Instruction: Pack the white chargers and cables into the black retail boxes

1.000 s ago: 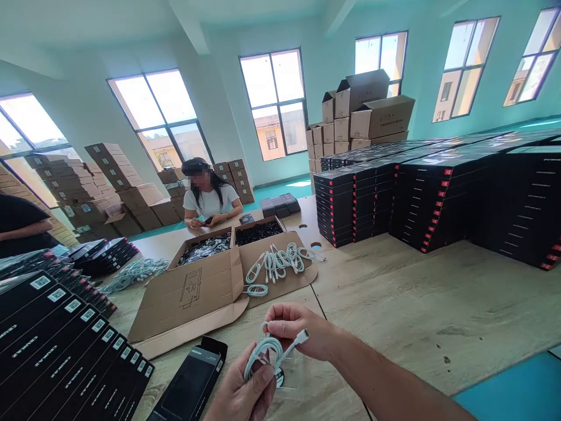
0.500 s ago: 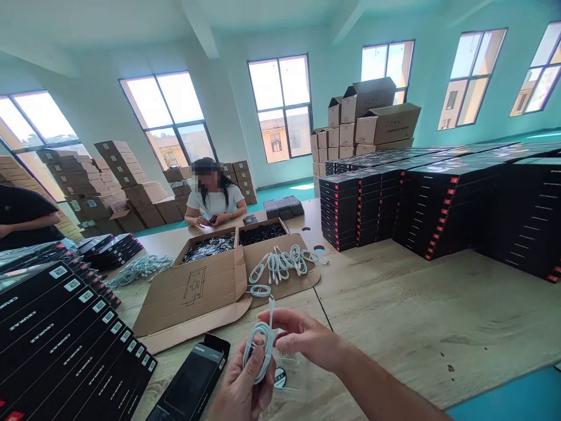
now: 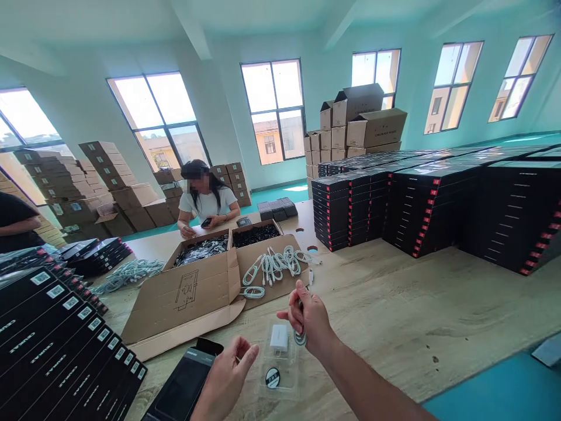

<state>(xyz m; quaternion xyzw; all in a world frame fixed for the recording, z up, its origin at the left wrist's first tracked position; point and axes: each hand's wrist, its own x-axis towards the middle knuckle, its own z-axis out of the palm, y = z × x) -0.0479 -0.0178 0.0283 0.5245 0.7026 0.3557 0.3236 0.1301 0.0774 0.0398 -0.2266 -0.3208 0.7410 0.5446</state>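
A coiled white cable [image 3: 300,337] is gripped in my right hand [image 3: 313,321], its connector sticking up above the fingers. Just left of that hand, a clear plastic tray [image 3: 289,383] lies on the table. A white charger plug [image 3: 279,337] and a round black-and-white disc [image 3: 272,378] sit in the tray. My left hand [image 3: 228,374] is beside the tray, its fingers loosely bent and apart, with nothing visible in them. It partly covers a black box [image 3: 186,377] whose end flap stands up.
More white cables [image 3: 278,266] lie on a cardboard flap [image 3: 193,298]. Behind are cartons of small dark parts [image 3: 258,234]. Stacked black boxes stand left [image 3: 61,345] and right [image 3: 412,216]. Across the table sits a co-worker [image 3: 208,202]; another person's arm shows far left.
The coiled cable has passed from my left hand to my right, which moved right and up. My left hand has let go and moved left, uncovering the plug. The view has shifted slightly.
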